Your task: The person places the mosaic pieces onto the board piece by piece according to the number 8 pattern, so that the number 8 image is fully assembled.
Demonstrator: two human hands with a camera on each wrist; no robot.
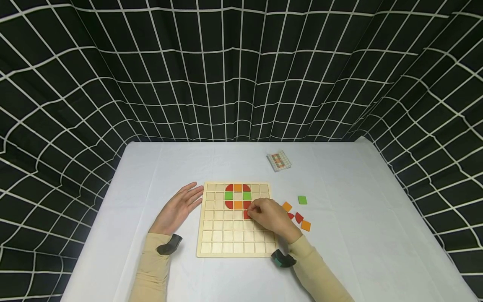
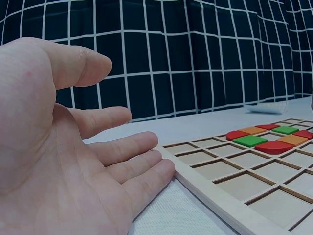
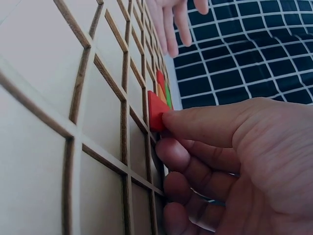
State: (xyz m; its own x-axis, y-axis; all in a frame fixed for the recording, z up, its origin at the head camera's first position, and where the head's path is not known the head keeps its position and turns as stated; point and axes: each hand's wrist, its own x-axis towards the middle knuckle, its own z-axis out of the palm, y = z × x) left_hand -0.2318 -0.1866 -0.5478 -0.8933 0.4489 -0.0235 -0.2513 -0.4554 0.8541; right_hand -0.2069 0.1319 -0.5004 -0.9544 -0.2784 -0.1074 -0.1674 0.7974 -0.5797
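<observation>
Pinching a red piece (image 1: 246, 214) at its fingertips, the right hand (image 1: 268, 216) is hovering over the wooden grid board (image 1: 226, 239). Lying flat and spread, the left hand (image 1: 177, 209) is touching the board's left edge.

White table (image 1: 339, 260) — grid board (image 1: 211, 247), loose tiles (image 1: 302, 200), cards (image 1: 279, 161).
</observation>
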